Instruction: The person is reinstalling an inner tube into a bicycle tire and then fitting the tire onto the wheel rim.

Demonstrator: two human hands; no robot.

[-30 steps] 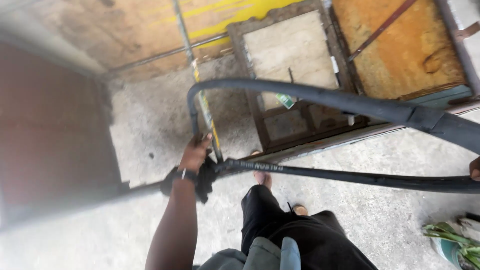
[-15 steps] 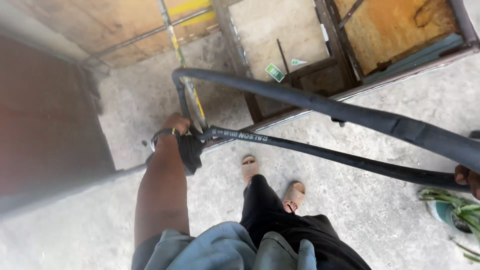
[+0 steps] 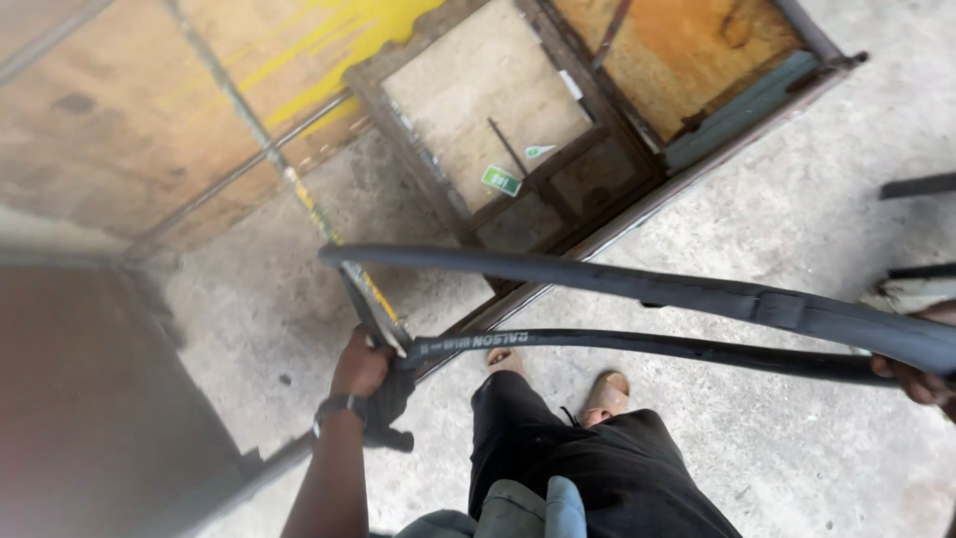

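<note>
A long black rubber tube [image 3: 617, 287], folded into a flat loop, stretches across the view from left to right. My left hand [image 3: 360, 367] grips the loop's folded left end, a dark band on the wrist. My right hand [image 3: 914, 377] shows only at the right edge, fingers closed around the tube's other end. Below the tube are my black trousers and sandalled feet [image 3: 603, 395] on the concrete floor.
A rusty metal frame with orange and yellow panels [image 3: 687, 45] lies on the floor ahead. A thin metal rod [image 3: 299, 194] runs diagonally over it. A dark reddish surface [image 3: 90, 399] fills the lower left. Dark bars [image 3: 916, 186] lie at the right.
The view has shifted, so the frame and tube sit differently. My left hand still grips the tube's end; the tube now runs flatter and my right hand shows more at the edge.
</note>
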